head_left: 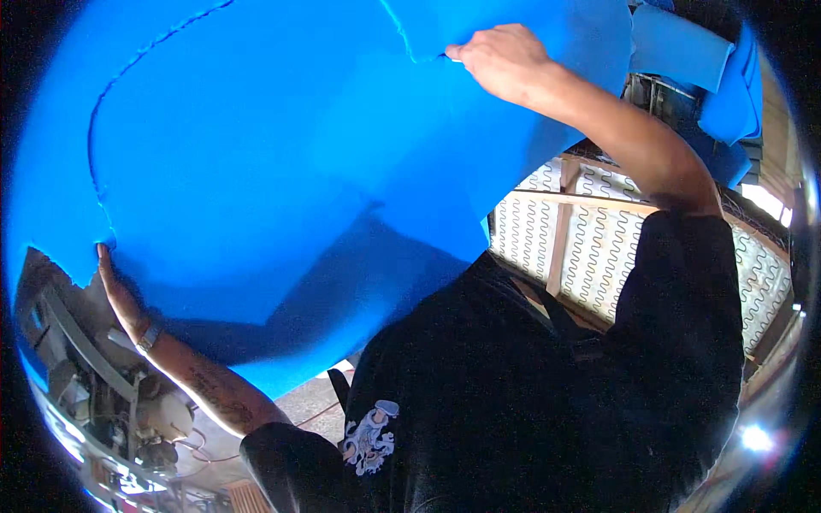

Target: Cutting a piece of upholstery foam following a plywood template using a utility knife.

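A wide bright-blue foam sheet [222,171] fills the upper left and middle in front of me. A rough cut line curves from its top edge down its left side, and a shorter cut runs down from the top to my right hand [505,64]. That hand is closed at the end of the short cut, round a small thing whose dark tip shows; its kind is hidden. At the sheet's ragged left edge, my left hand [120,295] grips beside the lower end of the long cut. One digit lies along the surface, and the other fingers are mostly hidden.
On the right, a wooden frame [560,231] carries rows of zigzag springs on pale backing. More blue foam pieces [684,56] hang or lie at the upper right. Machinery [94,350] and stacked items stand at the lower left. A bright lamp [756,438] shines at the lower right.
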A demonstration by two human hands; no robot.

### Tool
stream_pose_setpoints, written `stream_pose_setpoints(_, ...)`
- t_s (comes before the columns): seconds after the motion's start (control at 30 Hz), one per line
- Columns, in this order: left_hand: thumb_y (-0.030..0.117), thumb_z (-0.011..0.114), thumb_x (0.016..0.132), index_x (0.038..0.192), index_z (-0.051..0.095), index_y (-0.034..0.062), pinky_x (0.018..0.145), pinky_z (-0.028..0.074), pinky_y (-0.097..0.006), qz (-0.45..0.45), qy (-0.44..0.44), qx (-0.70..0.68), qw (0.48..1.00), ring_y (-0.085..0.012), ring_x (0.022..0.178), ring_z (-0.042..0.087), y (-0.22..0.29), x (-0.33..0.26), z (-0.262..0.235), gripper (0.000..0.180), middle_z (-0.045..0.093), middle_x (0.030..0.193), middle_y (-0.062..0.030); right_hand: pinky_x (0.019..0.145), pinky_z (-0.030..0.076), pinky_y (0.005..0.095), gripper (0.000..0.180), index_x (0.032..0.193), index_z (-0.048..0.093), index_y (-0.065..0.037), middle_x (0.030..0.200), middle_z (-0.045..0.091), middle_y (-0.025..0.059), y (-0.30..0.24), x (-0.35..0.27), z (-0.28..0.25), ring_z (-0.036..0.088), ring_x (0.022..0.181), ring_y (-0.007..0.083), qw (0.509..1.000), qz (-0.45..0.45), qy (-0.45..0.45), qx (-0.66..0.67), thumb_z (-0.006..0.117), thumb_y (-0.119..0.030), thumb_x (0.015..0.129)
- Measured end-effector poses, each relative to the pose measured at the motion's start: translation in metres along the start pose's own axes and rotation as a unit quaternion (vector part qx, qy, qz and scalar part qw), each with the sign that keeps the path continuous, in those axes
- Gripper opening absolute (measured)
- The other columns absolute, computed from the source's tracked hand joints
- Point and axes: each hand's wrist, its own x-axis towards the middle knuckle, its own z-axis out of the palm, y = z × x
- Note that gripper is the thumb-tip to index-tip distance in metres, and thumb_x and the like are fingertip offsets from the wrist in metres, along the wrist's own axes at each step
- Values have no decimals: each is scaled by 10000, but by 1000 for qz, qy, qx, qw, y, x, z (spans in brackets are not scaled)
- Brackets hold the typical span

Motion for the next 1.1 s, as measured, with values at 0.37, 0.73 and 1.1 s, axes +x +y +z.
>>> stream_pose_setpoints(0.37,406,619,779,1286,358,9,971,318,-361,118,233,607,751,-234,1112,433,-161,30,82,695,442,1247,-105,631,441,268,255,1012,567,-55,814,608,49,74,-200,20,545,695,118,806,364,124,449,566,-251,848)
stream_pose_setpoints(0.73,349,593,784,1192,450,15,865,383,-347,165,257,655,691,-190,969,484,-179,-28,45,546,511,1102,-72,484,326,246,265,901,510,-129,713,490,-39,-191,-132,342,440,585,77,275,343,43,897,627,-344,799)
stream_pose_setpoints(1.1,384,620,748,1179,447,22,777,443,-352,330,303,693,565,-210,894,530,-303,-163,94,589,538,1056,-76,582,403,328,243,836,554,-57,621,499,23,-165,-100,376,501,664,161,577,19,-48,815,651,-275,786)
